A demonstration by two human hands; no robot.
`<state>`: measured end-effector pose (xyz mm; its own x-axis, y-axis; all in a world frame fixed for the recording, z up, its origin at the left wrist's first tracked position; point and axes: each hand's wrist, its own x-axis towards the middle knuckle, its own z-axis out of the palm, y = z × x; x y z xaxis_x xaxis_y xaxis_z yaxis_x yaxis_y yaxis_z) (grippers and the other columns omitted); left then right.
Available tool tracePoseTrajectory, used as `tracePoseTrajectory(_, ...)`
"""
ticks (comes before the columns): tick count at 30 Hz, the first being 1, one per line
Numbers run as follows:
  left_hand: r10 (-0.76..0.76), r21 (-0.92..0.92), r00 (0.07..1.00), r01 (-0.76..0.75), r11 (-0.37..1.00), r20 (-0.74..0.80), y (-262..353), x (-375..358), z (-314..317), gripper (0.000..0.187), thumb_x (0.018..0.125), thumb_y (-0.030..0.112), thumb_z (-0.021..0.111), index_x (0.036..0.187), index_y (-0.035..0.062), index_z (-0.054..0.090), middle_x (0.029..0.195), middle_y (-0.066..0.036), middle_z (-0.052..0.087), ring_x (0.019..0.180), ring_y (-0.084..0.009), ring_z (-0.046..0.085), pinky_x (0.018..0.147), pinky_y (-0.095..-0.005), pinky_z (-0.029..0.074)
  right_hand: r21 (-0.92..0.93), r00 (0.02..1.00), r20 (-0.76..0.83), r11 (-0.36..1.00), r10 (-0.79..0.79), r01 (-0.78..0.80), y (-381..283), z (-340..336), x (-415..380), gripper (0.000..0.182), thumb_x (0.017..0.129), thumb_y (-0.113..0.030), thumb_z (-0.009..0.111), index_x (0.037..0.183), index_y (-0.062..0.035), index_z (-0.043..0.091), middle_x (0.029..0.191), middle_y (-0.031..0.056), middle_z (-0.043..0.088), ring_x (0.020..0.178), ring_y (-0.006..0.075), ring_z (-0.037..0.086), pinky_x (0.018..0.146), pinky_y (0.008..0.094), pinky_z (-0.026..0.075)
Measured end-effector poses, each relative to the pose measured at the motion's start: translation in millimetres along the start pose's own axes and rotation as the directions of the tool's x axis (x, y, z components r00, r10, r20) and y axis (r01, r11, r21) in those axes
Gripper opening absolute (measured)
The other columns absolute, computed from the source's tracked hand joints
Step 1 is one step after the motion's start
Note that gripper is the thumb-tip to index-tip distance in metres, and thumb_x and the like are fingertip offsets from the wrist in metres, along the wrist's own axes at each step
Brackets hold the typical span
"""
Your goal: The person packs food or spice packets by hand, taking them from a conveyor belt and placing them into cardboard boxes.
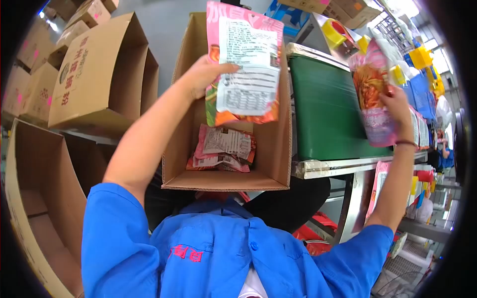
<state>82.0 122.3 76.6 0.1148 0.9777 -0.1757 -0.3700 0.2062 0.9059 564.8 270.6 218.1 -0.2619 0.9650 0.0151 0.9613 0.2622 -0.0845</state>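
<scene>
My left hand point(203, 75) is closed on the left edge of a pink food pouch point(248, 84), thumb across its printed white back panel. That pouch is held over an open cardboard box point(174, 169) between my knees. Inside the box, several similar pouches point(223, 144) lie in a loose heap near its front wall. On my right, my right hand point(397, 109) grips another pouch point(370, 87), whose front shows a food picture. This second pouch is above the right side of a green conveyor belt point(323, 109).
An open carton point(94, 74) and a second open box point(39, 198) stand to my left, with stacked cartons point(35, 84) behind. The belt's metal frame point(323, 169) runs beside my right knee. A yellow tape dispenser point(334, 32) sits beyond the belt.
</scene>
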Motion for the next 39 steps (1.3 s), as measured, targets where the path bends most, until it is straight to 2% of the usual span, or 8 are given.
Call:
tracePoseTrajectory(4, 0.162, 0.745, 0.985, -0.064, 0.664, -0.060, -31.4, 43.7, -48.7, 0.039, 0.078, 0.007, 0.068, 0.115, 0.0010, 0.059, 0.104, -0.014, 0.067, 0.093, -0.0215, 0.066, 0.080, -0.0326, 0.053, 0.816, 0.998, -0.002, 0.577, -0.055, 0.033, -116.9, -38.9, -20.0, 0.046, 0.084, -0.017, 0.068, 0.123, 0.0024, 0.053, 0.111, 0.0073, 0.062, 0.099, 0.0137, 0.059, 0.089, 0.0262, 0.045)
tracePoseTrajectory(7, -0.027, 0.996, 0.997, 0.078, -0.032, -0.079, -73.0, 61.5, -44.5, 0.056, 0.077, 0.011, 0.065, 0.130, 0.0080, 0.047, 0.100, -0.022, 0.066, 0.095, -0.0290, 0.066, 0.081, -0.0425, 0.052, 0.882, 0.991, -0.067, 0.457, -0.116, 0.113, -183.9, 8.5, 16.5, 0.039, 0.084, -0.019, 0.069, 0.116, 0.0011, 0.058, 0.102, 0.0046, 0.065, 0.088, 0.0117, 0.060, 0.079, 0.0267, 0.048)
tracePoseTrajectory(11, -0.006, 0.960, 0.996, 0.089, -0.266, -0.094, -228.0, 88.6, -87.9, 0.051, 0.088, 0.016, 0.047, 0.138, 0.0133, 0.039, 0.122, -0.020, 0.058, 0.115, -0.0326, 0.056, 0.088, -0.0487, 0.048, 0.566, 0.901, 0.180, 0.791, -0.394, 0.233, -268.8, 135.6, 79.0, 0.022, 0.078, -0.024, 0.071, 0.083, -0.0030, 0.068, 0.068, 0.0060, 0.062, 0.061, 0.0152, 0.055, 0.057, 0.0329, 0.045)
tracePoseTrajectory(21, -0.405, 0.981, 0.905, 0.060, -0.184, -0.131, -359.5, 17.6, -87.4, 0.061, 0.093, 0.028, 0.043, 0.145, 0.0009, 0.027, 0.150, -0.023, 0.025, 0.140, -0.0407, 0.019, 0.111, -0.0633, 0.006, 0.083, 0.862, 0.274, 0.904, -0.425, 0.419, -300.3, 503.6, -49.3, 0.072, 0.082, -0.020, 0.061, 0.145, -0.0124, 0.028, 0.137, 0.0205, 0.043, 0.120, 0.0415, 0.047, 0.093, 0.0502, 0.045)
tracePoseTrajectory(25, -0.085, 0.971, 0.990, 0.128, 0.202, -0.113, -372.4, 5.0, -96.2, 0.067, 0.089, 0.033, 0.049, 0.145, 0.0027, 0.028, 0.152, -0.024, 0.019, 0.141, -0.0397, 0.017, 0.113, -0.0581, 0.010, 0.133, 0.834, 0.405, 0.927, -0.374, 0.351, -301.9, 490.5, -66.1, 0.087, 0.081, -0.028, 0.063, 0.151, -0.0180, 0.012, 0.149, 0.0190, 0.029, 0.133, 0.0490, 0.028, 0.105, 0.0610, 0.029)
tracePoseTrajectory(26, -0.054, 0.989, 0.998, 0.007, -0.146, -0.015, -371.3, 8.9, -94.2, 0.064, 0.089, 0.032, 0.048, 0.143, 0.0034, 0.032, 0.149, -0.024, 0.026, 0.138, -0.0406, 0.024, 0.113, -0.0555, 0.016, 0.071, 0.809, 0.480, 0.934, -0.339, 0.349, -300.7, 480.4, -60.7, 0.085, 0.082, -0.030, 0.063, 0.151, -0.0208, 0.014, 0.150, 0.0191, 0.028, 0.132, 0.0510, 0.029, 0.103, 0.0620, 0.031)
tracePoseTrajectory(35, -0.704, 0.936, 0.708, -0.211, -0.281, -0.052, -249.0, -15.3, -44.6, 0.044, 0.082, 0.018, 0.058, 0.125, 0.0070, 0.055, 0.125, -0.018, 0.058, 0.108, -0.0276, 0.062, 0.090, -0.0447, 0.049, 0.145, 0.604, 0.790, 0.989, -0.104, -0.019, -334.5, 426.7, -33.7, 0.059, 0.084, -0.036, 0.060, 0.139, -0.0226, 0.045, 0.146, 0.0139, 0.039, 0.125, 0.0413, 0.046, 0.093, 0.0610, 0.041)
tracePoseTrajectory(39, -0.071, 0.961, 0.995, -0.045, 0.271, 0.066, -220.7, 7.9, -40.7, 0.021, 0.086, 0.018, 0.054, 0.092, 0.0011, 0.066, 0.086, -0.012, 0.069, 0.075, -0.0223, 0.065, 0.067, -0.0358, 0.051, 0.462, 0.809, 0.368, 0.845, -0.458, 0.268, -344.3, 306.0, 14.7, 0.026, 0.084, -0.021, 0.056, 0.097, -0.0032, 0.070, 0.102, 0.0214, 0.067, 0.096, 0.0347, 0.065, 0.083, 0.0411, 0.052)
